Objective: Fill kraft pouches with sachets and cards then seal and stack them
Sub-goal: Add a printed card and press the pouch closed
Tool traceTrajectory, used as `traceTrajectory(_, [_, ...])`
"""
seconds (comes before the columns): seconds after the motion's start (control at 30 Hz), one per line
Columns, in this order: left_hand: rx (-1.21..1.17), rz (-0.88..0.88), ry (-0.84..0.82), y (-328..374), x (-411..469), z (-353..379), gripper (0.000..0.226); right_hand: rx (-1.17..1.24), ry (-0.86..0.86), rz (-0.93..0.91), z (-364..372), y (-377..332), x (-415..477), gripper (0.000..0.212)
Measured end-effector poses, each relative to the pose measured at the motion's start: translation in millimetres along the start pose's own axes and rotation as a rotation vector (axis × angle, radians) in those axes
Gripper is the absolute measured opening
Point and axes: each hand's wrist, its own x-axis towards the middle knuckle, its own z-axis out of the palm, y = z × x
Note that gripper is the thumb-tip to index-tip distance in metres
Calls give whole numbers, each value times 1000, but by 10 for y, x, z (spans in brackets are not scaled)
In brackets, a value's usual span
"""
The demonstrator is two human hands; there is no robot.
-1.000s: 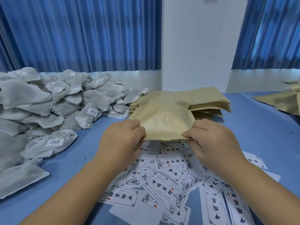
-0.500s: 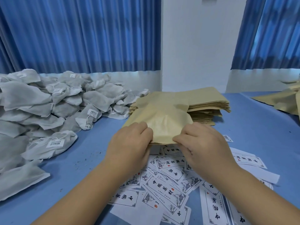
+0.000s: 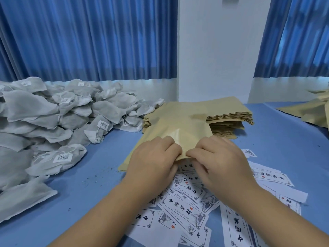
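Your left hand (image 3: 153,158) and right hand (image 3: 219,158) both pinch the near edge of a tan kraft-paper pouch (image 3: 178,131) at frame centre, over scattered white printed cards (image 3: 185,207).

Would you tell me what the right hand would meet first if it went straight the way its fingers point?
Probably the left hand: the right hand, pinching the pouch edge, points leftward at those fingertips, which look almost touching.
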Motion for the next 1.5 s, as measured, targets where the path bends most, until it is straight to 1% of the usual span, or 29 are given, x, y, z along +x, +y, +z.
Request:
traceTrajectory(0.13, [14, 26, 36, 3, 12, 6, 14, 43, -16, -9, 21, -8, -13, 13])
traceTrajectory(0.2, [17, 2, 51, -35, -10, -16, 16, 98, -32, 35, 15, 5, -12, 16])
traceTrajectory(0.23, [12, -30, 66, -65, -20, -27, 15, 129, -33, 90, 10, 8, -15, 20])
traceTrajectory(0.27, [-4, -80, 90, -98, -29, -44, 15, 165, -32, 167, 4, 6, -16, 29])
traceTrajectory(0.33, [-84, -209, 151, -174, -29, -81, 26, 262, -48, 351, -30, 7, -17, 48])
traceTrajectory(0.4, [-180, -316, 240, -250, -23, -117, 31, 356, -66, 506, -61, 7, -13, 54])
traceTrajectory(0.47, [-253, -396, 336, -322, -27, -158, 23, 447, -91, 613, -64, 5, -14, 61])
traceTrajectory(0.5, [-281, -442, 380, -357, -30, -173, 19, 481, -119, 650, -52, 0, -15, 63])
traceTrajectory(0.57, [-339, -547, 468, -415, -31, -211, 15, 547, -187, 705, -10, -33, -2, 58])
traceTrajectory(0.7, [-449, -724, 678, -504, 1, -327, 15, 770, -258, 821, 112, -155, 157, 48])
traceTrajectory(0.77, [-572, -816, 782, -548, 10, -397, 15, 847, -291, 878, 176, -240, 274, 48])
traceTrajectory(0.83, [-688, -933, 869, -595, 26, -450, 10, 903, -347, 943, 265, -341, 380, 51])
traceTrajectory(0.87, [-759, -988, 901, -618, 32, -458, 10, 969, -377, 997, 313, -406, 436, 53])
traceTrajectory(0.9, [-888, -1046, 937, -644, 38, -456, 11, 1090, -410, 1066, 357, -479, 498, 53])
traceTrajectory(0.97, [-1309, -1100, 987, -679, 69, -419, 9, 1488, -446, 1188, 449, -624, 612, 45])
traceTrajectory(1.0, [-1506, -1110, 978, -690, 74, -387, 16, 1669, -433, 1213, 490, -685, 660, 41])
traceTrajectory(1.03, [-1653, -1140, 936, -697, 78, -346, 26, 1791, -394, 1214, 527, -722, 698, 38])
traceTrajectory(1.07, [-1748, -1197, 870, -705, 70, -298, 32, 1868, -333, 1215, 558, -734, 725, 35])
traceTrajectory(1.1, [-1817, -1255, 781, -700, 52, -257, 35, 1906, -265, 1228, 580, -726, 748, 29])
traceTrajectory(1.17, [-1899, -1344, 592, -683, -2, -185, 34, 1892, -152, 1317, 578, -636, 774, 20])
traceTrajectory(1.2, [-1911, -1370, 544, -693, -31, -156, 33, 1852, -134, 1361, 555, -564, 774, 18])
traceTrajectory(1.23, [-1914, -1390, 536, -712, -59, -145, 32, 1805, -140, 1390, 520, -480, 762, 17])
traceTrajectory(1.3, [-1904, -1426, 552, -762, -98, -163, 27, 1721, -189, 1413, 426, -293, 713, 14])
traceTrajectory(1.33, [-1891, -1444, 539, -790, -106, -180, 26, 1695, -205, 1421, 376, -195, 678, 14])
traceTrajectory(1.37, [-1857, -1466, 489, -808, -106, -194, 25, 1680, -195, 1422, 329, -108, 643, 16])
traceTrajectory(1.4, [-1809, -1483, 415, -813, -107, -195, 20, 1684, -151, 1412, 288, -32, 606, 19])
traceTrajectory(1.5, [-1747, -1469, 159, -695, -67, -179, 10, 1792, 118, 1368, 229, 114, 471, 26])
